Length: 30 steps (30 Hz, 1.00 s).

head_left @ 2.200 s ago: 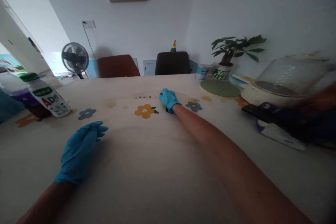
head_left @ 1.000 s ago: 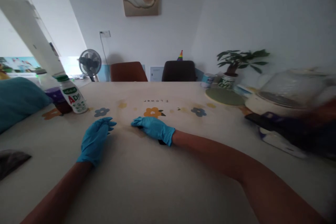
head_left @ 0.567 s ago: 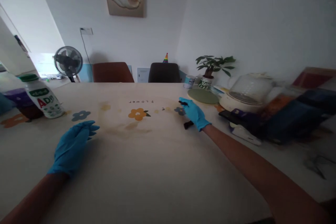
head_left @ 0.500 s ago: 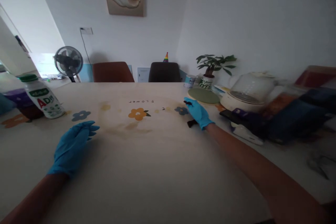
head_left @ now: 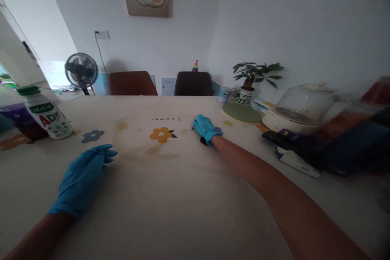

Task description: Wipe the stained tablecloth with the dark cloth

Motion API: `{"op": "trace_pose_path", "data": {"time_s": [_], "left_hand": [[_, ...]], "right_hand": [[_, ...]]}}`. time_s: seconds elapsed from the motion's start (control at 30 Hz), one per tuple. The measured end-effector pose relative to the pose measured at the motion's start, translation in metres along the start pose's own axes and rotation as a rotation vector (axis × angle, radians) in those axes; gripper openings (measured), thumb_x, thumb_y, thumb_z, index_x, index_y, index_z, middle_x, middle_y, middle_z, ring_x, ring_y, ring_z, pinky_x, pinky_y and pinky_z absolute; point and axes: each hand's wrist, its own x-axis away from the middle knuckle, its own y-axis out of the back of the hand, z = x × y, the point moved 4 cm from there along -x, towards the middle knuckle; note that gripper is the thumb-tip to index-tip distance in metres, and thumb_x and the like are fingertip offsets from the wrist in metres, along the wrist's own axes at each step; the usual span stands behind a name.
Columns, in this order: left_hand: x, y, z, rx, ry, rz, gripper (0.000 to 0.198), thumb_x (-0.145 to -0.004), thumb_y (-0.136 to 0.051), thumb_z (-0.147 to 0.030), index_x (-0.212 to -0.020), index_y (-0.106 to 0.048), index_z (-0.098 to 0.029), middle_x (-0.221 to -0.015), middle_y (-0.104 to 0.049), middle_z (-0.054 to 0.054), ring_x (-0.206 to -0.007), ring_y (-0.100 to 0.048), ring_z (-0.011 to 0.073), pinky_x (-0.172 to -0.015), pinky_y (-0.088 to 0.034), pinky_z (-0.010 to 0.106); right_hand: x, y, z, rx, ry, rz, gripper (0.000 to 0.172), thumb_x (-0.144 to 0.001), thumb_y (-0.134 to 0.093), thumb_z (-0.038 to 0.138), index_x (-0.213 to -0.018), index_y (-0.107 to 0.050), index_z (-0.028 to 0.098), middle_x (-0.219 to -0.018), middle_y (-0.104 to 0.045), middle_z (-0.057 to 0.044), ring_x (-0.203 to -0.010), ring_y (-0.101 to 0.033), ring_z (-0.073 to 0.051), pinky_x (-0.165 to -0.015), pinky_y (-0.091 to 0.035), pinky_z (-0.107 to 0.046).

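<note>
Both my hands wear blue gloves. My right hand (head_left: pixel 204 128) is palm down on the table, to the right of the orange flower print. A small black thing (head_left: pixel 203 141) pokes out from under its heel; the rest is covered by the hand, and its kind cannot be made out. My left hand (head_left: pixel 83 178) is at the left with its fingers stretched out and holds nothing. Beneath them spreads a white tablecloth (head_left: pixel 170 203) with flower prints and the word "Flower". Brownish stains (head_left: pixel 152 152) mark the cloth between my hands.
At the left stands a white bottle with a green cap (head_left: pixel 48 115). Along the right are a round green mat (head_left: pixel 241 112), a potted plant (head_left: pixel 245 91), a tin (head_left: pixel 224 94), a glass kettle (head_left: pixel 301 107) and a dark phone-like object (head_left: pixel 278 141). Two chairs (head_left: pixel 132 83) back the far edge.
My right hand has moved left across the cloth with the black thing, from the blue flower print towards the orange one. My left hand has barely moved. The view has shifted slightly.
</note>
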Motion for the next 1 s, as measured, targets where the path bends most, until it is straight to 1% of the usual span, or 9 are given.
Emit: {"op": "trace_pose_path", "data": {"time_s": [0.13, 0.23, 0.33, 0.4, 0.5, 0.6, 0.77, 0.9, 1.0], "left_hand": [[-0.001, -0.001, 0.003, 0.015, 0.002, 0.018, 0.066, -0.089, -0.087, -0.065, -0.138, -0.083, -0.022, -0.136, -0.096, 0.016, -0.123, -0.088, 0.0387, -0.109, -0.070, 0.050], [-0.002, -0.003, 0.000, 0.012, -0.016, 0.020, 0.064, -0.088, -0.085, -0.067, -0.134, -0.083, -0.023, -0.132, -0.096, 0.017, -0.118, -0.088, 0.0389, -0.106, -0.071, 0.052], [-0.002, -0.006, -0.006, -0.002, -0.040, 0.018, 0.062, -0.085, -0.083, -0.070, -0.129, -0.083, -0.027, -0.126, -0.096, 0.015, -0.114, -0.089, 0.0398, -0.102, -0.072, 0.054], [-0.002, -0.008, -0.008, 0.001, -0.050, 0.027, 0.060, -0.084, -0.083, -0.071, -0.127, -0.084, -0.029, -0.124, -0.096, 0.015, -0.113, -0.089, 0.0405, -0.100, -0.073, 0.054], [-0.002, -0.010, -0.007, 0.023, -0.064, 0.041, 0.059, -0.082, -0.086, -0.073, -0.123, -0.085, -0.030, -0.122, -0.096, 0.014, -0.111, -0.090, 0.0419, -0.098, -0.074, 0.055], [-0.004, -0.011, -0.004, 0.051, -0.074, 0.044, 0.063, -0.081, -0.089, -0.076, -0.123, -0.084, -0.030, -0.122, -0.096, 0.015, -0.111, -0.090, 0.0431, -0.096, -0.074, 0.055], [-0.007, -0.009, -0.003, 0.042, -0.087, 0.052, 0.068, -0.085, -0.086, -0.075, -0.129, -0.081, -0.023, -0.126, -0.095, 0.019, -0.111, -0.087, 0.0389, -0.099, -0.072, 0.052], [-0.006, -0.007, -0.006, 0.034, -0.076, 0.031, 0.068, -0.087, -0.082, -0.072, -0.131, -0.079, -0.020, -0.128, -0.095, 0.020, -0.111, -0.087, 0.0370, -0.099, -0.071, 0.050], [-0.004, -0.006, -0.008, 0.020, -0.070, 0.035, 0.064, -0.089, -0.080, -0.067, -0.131, -0.080, -0.019, -0.131, -0.095, 0.020, -0.114, -0.087, 0.0369, -0.100, -0.070, 0.049]], "right_hand": [[0.000, -0.020, 0.081, -0.038, 0.150, 0.062, 0.046, -0.123, -0.090, 0.049, -0.159, -0.082, 0.021, -0.166, -0.081, -0.016, -0.146, -0.082, -0.036, -0.125, -0.072, -0.062], [0.007, -0.033, 0.135, -0.108, 0.263, 0.099, 0.036, -0.127, -0.081, 0.044, -0.149, -0.087, 0.016, -0.169, -0.082, -0.021, -0.158, -0.076, -0.038, -0.142, -0.058, -0.059], [0.017, -0.041, 0.165, -0.196, 0.356, 0.133, 0.036, -0.125, -0.078, 0.039, -0.148, -0.088, 0.014, -0.171, -0.083, -0.024, -0.160, -0.075, -0.039, -0.149, -0.049, -0.054], [0.023, -0.042, 0.168, -0.252, 0.412, 0.157, 0.034, -0.121, -0.079, 0.030, -0.150, -0.090, 0.016, -0.172, -0.084, -0.020, -0.162, -0.076, -0.038, -0.150, -0.049, -0.052], [0.031, -0.038, 0.153, -0.320, 0.446, 0.163, 0.043, -0.114, -0.075, 0.016, -0.153, -0.093, 0.024, -0.177, -0.083, -0.012, -0.167, -0.076, -0.032, -0.150, -0.052, -0.046], [0.039, -0.029, 0.122, -0.376, 0.390, 0.112, 0.051, -0.116, -0.066, 0.016, -0.158, -0.092, 0.029, -0.173, -0.087, -0.010, -0.161, -0.083, -0.031, -0.144, -0.061, -0.048], [0.047, 0.005, 0.046, -0.438, 0.216, -0.048, 0.057, -0.120, -0.061, 0.031, -0.173, -0.083, 0.028, -0.172, -0.086, -0.016, -0.163, -0.082, -0.039, -0.149, -0.056, -0.068], [0.060, 0.036, -0.023, -0.349, 0.074, -0.093, 0.056, -0.122, -0.056, 0.034, -0.171, -0.083, 0.026, -0.171, -0.086, -0.017, -0.164, -0.080, -0.039, -0.147, -0.057, -0.064], [0.081, 0.047, -0.055, -0.198, 0.022, -0.071, 0.055, -0.119, -0.055, 0.030, -0.164, -0.086, 0.024, -0.162, -0.089, -0.020, -0.155, -0.084, -0.041, -0.138, -0.064, -0.064]]}}
